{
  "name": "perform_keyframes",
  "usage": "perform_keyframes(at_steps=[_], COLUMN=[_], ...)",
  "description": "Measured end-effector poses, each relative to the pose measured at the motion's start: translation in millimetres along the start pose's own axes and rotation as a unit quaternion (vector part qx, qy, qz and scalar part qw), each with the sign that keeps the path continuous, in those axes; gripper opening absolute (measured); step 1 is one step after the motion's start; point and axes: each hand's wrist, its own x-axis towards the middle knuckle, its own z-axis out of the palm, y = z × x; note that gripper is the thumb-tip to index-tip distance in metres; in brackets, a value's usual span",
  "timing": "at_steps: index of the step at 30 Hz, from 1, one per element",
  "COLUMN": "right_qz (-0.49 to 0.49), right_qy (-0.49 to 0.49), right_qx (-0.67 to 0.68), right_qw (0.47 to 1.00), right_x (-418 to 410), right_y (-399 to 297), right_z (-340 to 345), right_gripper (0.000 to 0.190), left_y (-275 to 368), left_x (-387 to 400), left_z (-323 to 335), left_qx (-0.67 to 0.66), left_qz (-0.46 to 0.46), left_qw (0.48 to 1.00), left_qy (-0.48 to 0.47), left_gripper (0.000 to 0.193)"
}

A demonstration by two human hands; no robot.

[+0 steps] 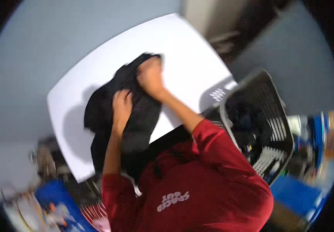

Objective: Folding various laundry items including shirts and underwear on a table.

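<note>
A black cloth garment (143, 116) lies spread over a white tabletop (184, 52) and hangs over its near edge. On the middle of the cloth rests my left hand (122, 105), its fingers bent against the fabric; whether it pinches the cloth is unclear. My right hand (150, 74) is blurred and curled at the far, narrow end of the garment, where the fingers appear closed on the fabric. The fingertips of that hand are hidden.
To the right of the table stands a slotted plastic basket (230, 124) with dark cloth inside. Blue containers and mixed items lie at the lower right (296, 192). At the lower left are a blue container (55, 192) and striped cloth (93, 213). A plain wall runs behind the table.
</note>
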Motion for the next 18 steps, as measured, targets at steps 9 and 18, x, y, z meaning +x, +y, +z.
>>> perform_keyframes(at_steps=[9, 18], right_qz=[0.252, 0.222], right_qy=[-0.135, -0.110], right_qx=[0.148, 0.258], right_qw=[0.947, 0.934], right_x=[-56.1, -76.7], right_y=[-33.4, -43.9], right_z=[-3.9, -14.5], right_gripper=[0.026, 0.026], left_y=[9.1, 35.3], left_x=[-35.5, -80.4], left_z=[45.7, 44.9], left_qx=[0.166, 0.193], left_qz=[0.120, 0.091], left_qw=[0.975, 0.976], left_qy=[0.091, 0.046], left_gripper=[0.019, 0.027])
